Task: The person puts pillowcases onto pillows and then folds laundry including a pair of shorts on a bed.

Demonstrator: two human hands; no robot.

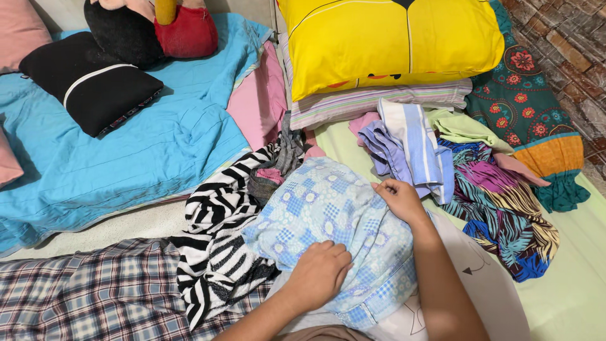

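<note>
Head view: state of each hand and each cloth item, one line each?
left hand: closed, gripping the blue patterned cloth
right hand: pinching the cloth's far edge
blue patterned cloth: bunched, partly folded
zebra-striped garment: crumpled, unfolded
blue striped garment: loosely heaped
yellow pillow: stacked on a striped pillow

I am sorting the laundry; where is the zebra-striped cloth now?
In the head view, the zebra cloth lies left of centre, beside the blue patterned cloth that both hands press, and over the plaid cloth.
</note>
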